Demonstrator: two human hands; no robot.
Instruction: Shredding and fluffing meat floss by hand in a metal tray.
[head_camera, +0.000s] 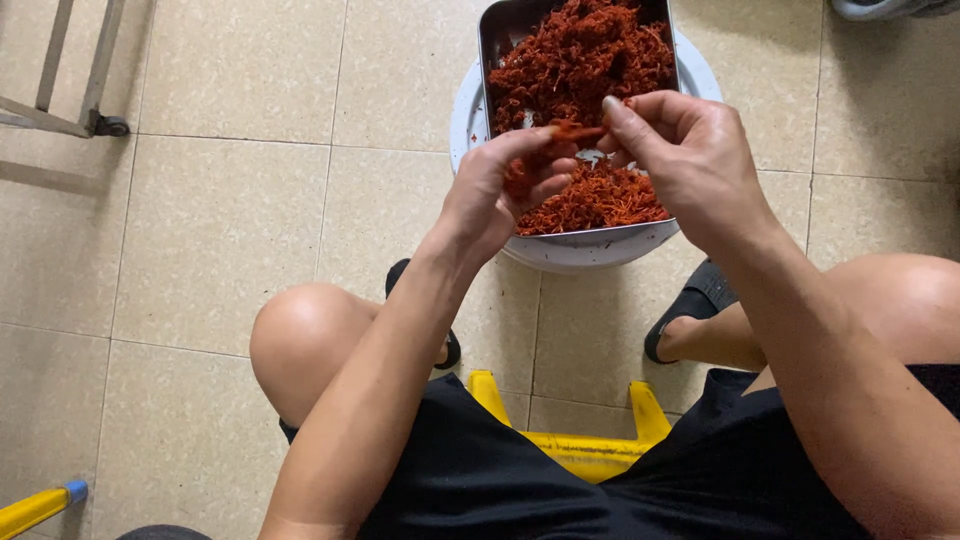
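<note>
A beige tiled floor (220, 220) fills the frame. At the top centre, a white round basin (585, 250) is set on it, and a metal tray (490, 40) heaped with red-orange shredded strands (585, 60) is carried on the basin. The left hand (495, 195) is cupped around a clump of strands just above the tray's lower part. The right hand (685, 155) is closed, with one strand (578, 131) pinched between both hands' fingertips. A yellow stool (570, 445) is seen at the bottom centre.

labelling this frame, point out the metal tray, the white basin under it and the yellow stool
metal tray (487, 60), head view, left wall
white basin (575, 250), head view, near rim
yellow stool (585, 452), head view, front edge between the legs
</note>
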